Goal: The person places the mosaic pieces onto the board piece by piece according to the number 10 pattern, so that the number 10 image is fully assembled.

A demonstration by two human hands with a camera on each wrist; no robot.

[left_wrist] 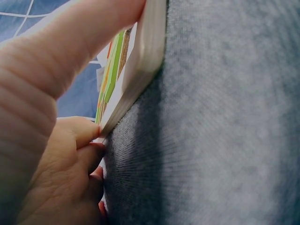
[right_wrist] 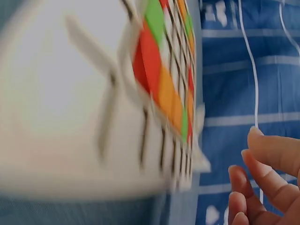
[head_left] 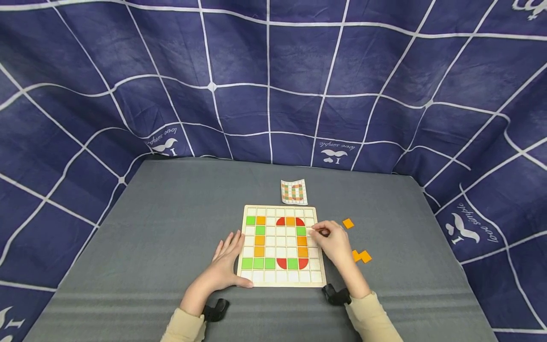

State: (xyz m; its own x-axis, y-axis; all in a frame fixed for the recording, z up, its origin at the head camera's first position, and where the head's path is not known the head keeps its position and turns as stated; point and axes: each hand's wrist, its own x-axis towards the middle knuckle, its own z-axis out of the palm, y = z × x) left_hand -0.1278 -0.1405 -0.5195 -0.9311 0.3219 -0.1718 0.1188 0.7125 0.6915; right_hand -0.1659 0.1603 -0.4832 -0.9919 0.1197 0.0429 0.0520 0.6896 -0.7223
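Note:
A square wooden grid board (head_left: 282, 285) lies on the table, with green, orange and red tiles set in its white cells. Red quarter-round tiles (head_left: 303, 263) form the corners of a rounded ring on the right side. My left hand (head_left: 224, 270) rests against the board's left edge, fingers extended and thumb at the near left corner. In the left wrist view, that thumb lies along the board's side. Over the right edge hovers my right hand (head_left: 335, 243), its fingers loosely bent. The right wrist view shows no tile between its thumb (right_wrist: 269, 147) and fingers.
Beyond the board lies a small paper card (head_left: 294, 192) printed with a coloured grid pattern. One loose orange tile (head_left: 348, 223) sits right of the board, and more orange tiles (head_left: 365, 256) lie beside my right forearm. A blue curtain (head_left: 239, 109) surrounds the grey table (head_left: 171, 213).

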